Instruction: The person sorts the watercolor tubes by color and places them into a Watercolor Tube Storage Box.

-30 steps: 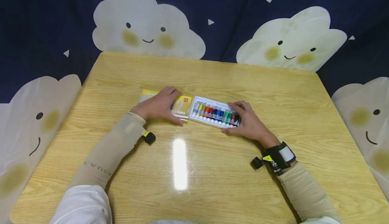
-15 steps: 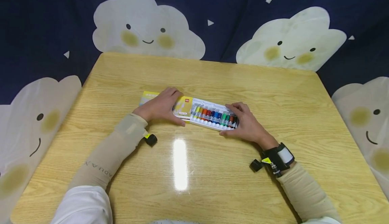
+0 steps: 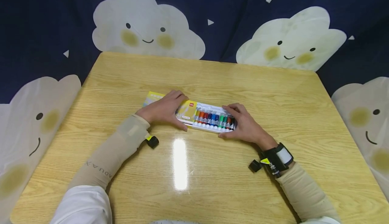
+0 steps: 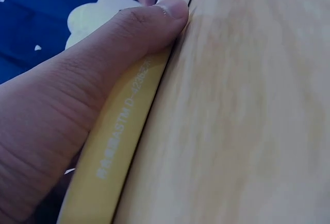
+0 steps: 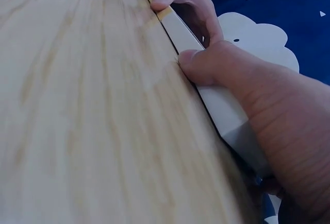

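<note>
My left hand point(image 3: 164, 110) grips a yellow cardboard box point(image 3: 186, 112) across its width, thumb on the near side. Printed lettering shows along the box's side in the left wrist view. From the box's right end projects a white plastic tray point(image 3: 209, 107) with a row of small paint tubes point(image 3: 214, 120), running from yellow through red, blue and green to black. The tray's left end is hidden inside the box. My right hand point(image 3: 244, 124) holds the tray by its right end, its thumb pressed on the near wall point(image 5: 214, 100).
Box and tray lie on a wood-grain table point(image 3: 212, 170). Beyond its far edge hangs a dark blue cloth point(image 3: 225, 1) printed with white clouds. Wrist cameras are strapped to both forearms, with small black blocks point(image 3: 254, 165) beside the wrists.
The box has slid right in my left hand, while my right hand has moved slightly left with the tray. Less of the tray and its tubes shows outside the box.
</note>
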### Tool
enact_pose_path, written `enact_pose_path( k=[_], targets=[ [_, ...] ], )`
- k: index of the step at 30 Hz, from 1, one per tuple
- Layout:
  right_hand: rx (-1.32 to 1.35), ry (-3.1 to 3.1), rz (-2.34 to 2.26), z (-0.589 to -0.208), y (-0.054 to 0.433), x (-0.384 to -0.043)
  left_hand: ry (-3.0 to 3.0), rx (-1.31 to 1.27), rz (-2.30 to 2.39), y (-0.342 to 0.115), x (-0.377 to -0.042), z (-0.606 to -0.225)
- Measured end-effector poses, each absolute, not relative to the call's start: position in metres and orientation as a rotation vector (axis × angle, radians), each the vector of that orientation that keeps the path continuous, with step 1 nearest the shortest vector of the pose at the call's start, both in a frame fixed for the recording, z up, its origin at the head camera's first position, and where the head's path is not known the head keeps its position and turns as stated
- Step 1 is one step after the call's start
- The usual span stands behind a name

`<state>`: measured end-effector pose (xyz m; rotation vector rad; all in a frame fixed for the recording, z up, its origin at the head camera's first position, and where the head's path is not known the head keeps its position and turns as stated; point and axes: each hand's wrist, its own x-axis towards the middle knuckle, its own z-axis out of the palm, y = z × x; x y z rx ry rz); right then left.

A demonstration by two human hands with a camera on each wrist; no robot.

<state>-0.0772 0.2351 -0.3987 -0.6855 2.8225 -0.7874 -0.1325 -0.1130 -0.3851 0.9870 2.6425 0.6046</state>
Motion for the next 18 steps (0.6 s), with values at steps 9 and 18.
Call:
enact_pose_path(
  k=[9, 18],
  targets=[
    [-0.677, 2.809, -0.772, -0.397, 0.23, -0.077, 2.643, 1.018, 0.6, -0.108, -0.131, -0.386],
    [-0.678, 2.796, -0.778, -0.395, 0.218, -0.075, 2.631, 1.029, 0.615, -0.095, -0.128, -0.386]
  ],
)
